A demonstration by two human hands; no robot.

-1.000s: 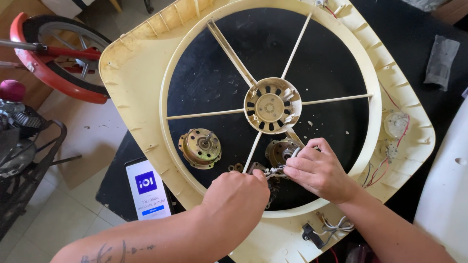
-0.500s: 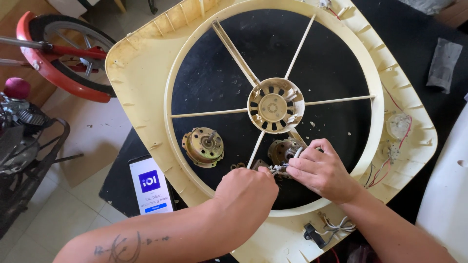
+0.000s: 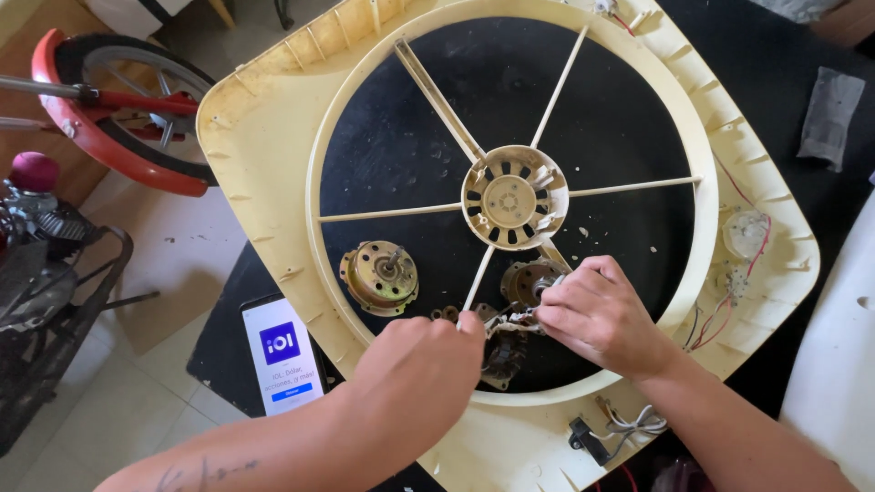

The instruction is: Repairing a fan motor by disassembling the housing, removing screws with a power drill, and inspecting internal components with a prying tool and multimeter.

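1. Head view: my left hand (image 3: 421, 363) is curled narrow, its fingertips pinching the near end of a small bundle of pale wires (image 3: 512, 319). Exactly how much of it they grip is hidden behind my knuckles.
2. My right hand (image 3: 594, 312) is closed around the far end of the same wires, its fingers folded over a small brown motor part (image 3: 526, 280) that sits just beyond them.
3. Both hands work inside the large cream plastic fan housing (image 3: 264, 173), a square frame with a round opening and thin spokes, lying flat on the black bench (image 3: 775, 82).
4. Just beyond my right hand is the round slotted cream hub (image 3: 513, 198) where the spokes meet.
5. Left of my left hand, slightly farther away, a brass-coloured round motor (image 3: 380, 276) lies on the bench inside the ring.
6. Nearer to me, left of my left forearm, a phone with a lit white screen (image 3: 283, 351) lies half under the housing's edge.
7. Right of my right wrist, red and black wires (image 3: 715, 323) run along the housing's rim.
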